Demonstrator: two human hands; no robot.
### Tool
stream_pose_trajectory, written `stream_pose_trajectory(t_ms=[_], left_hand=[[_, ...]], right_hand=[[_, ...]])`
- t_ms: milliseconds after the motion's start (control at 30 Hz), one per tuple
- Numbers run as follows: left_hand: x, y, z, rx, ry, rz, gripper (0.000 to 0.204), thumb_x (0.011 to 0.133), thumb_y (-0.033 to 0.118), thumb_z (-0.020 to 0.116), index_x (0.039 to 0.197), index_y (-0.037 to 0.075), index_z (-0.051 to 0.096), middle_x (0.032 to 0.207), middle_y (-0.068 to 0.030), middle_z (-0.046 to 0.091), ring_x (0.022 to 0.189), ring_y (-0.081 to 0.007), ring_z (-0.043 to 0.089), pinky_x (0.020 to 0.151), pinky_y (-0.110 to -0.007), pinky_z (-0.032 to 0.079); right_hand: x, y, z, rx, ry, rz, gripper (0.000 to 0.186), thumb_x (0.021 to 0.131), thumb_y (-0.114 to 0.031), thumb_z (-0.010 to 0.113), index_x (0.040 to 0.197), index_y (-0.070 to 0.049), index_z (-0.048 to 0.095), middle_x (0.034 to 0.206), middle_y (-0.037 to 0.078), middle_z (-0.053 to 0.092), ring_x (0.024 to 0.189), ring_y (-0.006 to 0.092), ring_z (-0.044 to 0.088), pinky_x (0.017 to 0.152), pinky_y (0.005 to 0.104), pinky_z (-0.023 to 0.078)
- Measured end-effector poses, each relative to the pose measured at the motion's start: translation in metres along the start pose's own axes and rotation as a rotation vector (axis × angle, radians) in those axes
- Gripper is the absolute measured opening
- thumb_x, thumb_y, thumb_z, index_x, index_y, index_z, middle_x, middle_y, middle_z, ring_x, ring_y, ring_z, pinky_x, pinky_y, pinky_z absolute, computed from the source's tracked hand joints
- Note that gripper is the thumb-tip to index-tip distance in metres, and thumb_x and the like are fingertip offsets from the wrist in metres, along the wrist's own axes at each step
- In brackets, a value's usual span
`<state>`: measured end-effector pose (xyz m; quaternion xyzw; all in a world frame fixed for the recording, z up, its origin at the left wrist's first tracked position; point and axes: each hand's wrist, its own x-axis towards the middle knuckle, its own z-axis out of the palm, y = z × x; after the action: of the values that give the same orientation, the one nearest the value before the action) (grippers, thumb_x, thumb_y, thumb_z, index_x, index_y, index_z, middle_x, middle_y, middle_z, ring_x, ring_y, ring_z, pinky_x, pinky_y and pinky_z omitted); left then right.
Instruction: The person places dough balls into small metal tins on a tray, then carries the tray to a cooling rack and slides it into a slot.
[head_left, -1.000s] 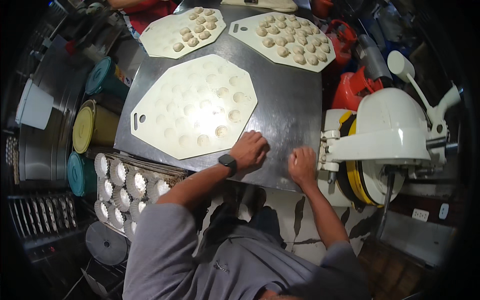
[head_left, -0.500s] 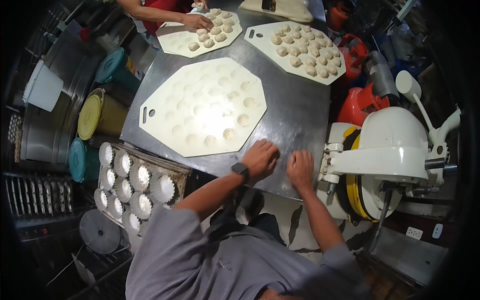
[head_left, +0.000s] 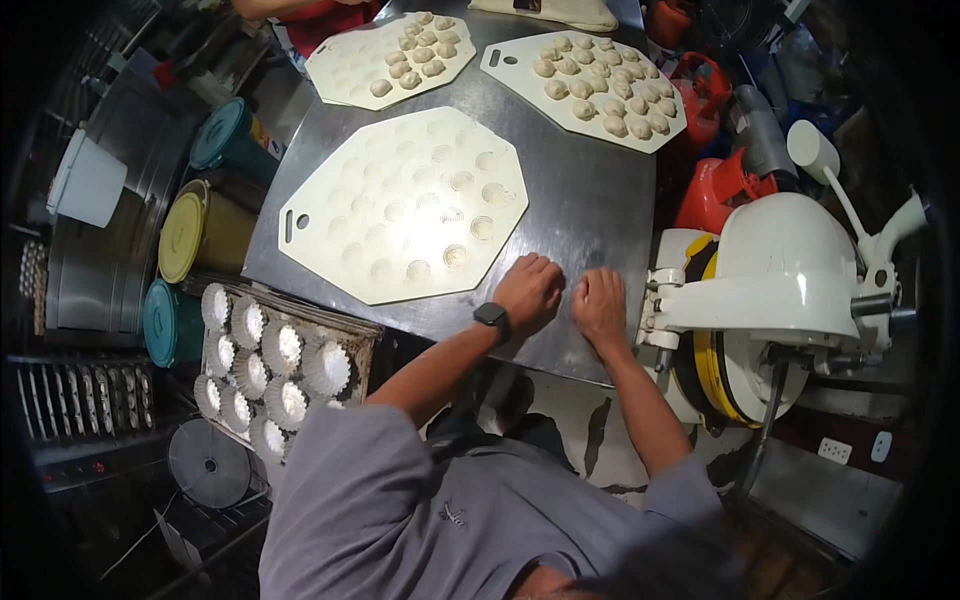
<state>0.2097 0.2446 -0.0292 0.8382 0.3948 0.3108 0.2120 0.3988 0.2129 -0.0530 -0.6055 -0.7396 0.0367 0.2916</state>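
My left hand point(head_left: 530, 292), with a dark watch on its wrist, rests curled on the metal table point(head_left: 590, 215) close to the front edge. Beside it, my right hand point(head_left: 600, 310) also lies in a loose fist on the metal. Nothing shows in either hand. A large cream board point(head_left: 345, 215) with rows of round hollows and a handle slot lies just ahead and left of my left hand, not touching it; no dough sits in it. Farther off are two similar boards, a left one point(head_left: 340, 75) and a right one point(head_left: 520, 65), both bearing several dough pieces.
A white mixer point(head_left: 780, 265) stands at the table's right side, red gas cylinders point(head_left: 710, 195) behind it. At the left front, a tray of fluted metal tins point(head_left: 325, 368) adjoins the table. Lidded buckets point(head_left: 182, 235) stand left. A person's arm point(head_left: 265, 8) shows at the far left.
The other person's hands have left the dough pieces on the far left board and gone out of view. The view has shifted slightly; my hands stay resting on the table.
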Motion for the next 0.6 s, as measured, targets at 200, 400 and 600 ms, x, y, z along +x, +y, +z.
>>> stream_pose_trajectory(t_ms=[200, 400, 600], left_hand=[[-0.057, -0.024, 0.021, -0.039, -0.014, -0.009, 0.017, 0.081, 0.011, 0.069, 0.095, 0.006, 0.061, 0.091, -0.0130, 0.059, 0.093, -0.0337, 0.056, 0.084, -0.043, 0.046], [-0.005, -0.039, 0.003, 0.023, -0.042, -0.035, 0.022, 0.080, 0.012, 0.071, 0.099, 0.008, 0.062, 0.095, -0.0103, 0.061, 0.094, -0.0318, 0.056, 0.087, -0.042, 0.045], [-0.008, -0.010, 0.035, 0.026, 0.026, -0.114, 0.020, 0.081, 0.010, 0.069, 0.101, 0.007, 0.065, 0.092, -0.0124, 0.062, 0.092, -0.0322, 0.057, 0.086, -0.042, 0.046]], right_hand=[[-0.045, -0.003, -0.007, 0.175, -0.160, -0.165, 0.008, 0.083, -0.009, 0.062, 0.089, -0.006, 0.056, 0.094, 0.015, 0.056, 0.093, 0.0372, 0.054, 0.086, 0.0514, 0.043], [0.002, 0.022, 0.010, 0.037, -0.034, -0.056, 0.008, 0.083, -0.009, 0.061, 0.089, -0.005, 0.057, 0.093, 0.017, 0.056, 0.094, 0.0371, 0.054, 0.087, 0.0498, 0.043], [-0.006, 0.006, 0.018, 0.180, -0.059, -0.060, 0.010, 0.083, -0.007, 0.063, 0.091, -0.004, 0.058, 0.093, 0.017, 0.057, 0.094, 0.0379, 0.054, 0.086, 0.0501, 0.043]])
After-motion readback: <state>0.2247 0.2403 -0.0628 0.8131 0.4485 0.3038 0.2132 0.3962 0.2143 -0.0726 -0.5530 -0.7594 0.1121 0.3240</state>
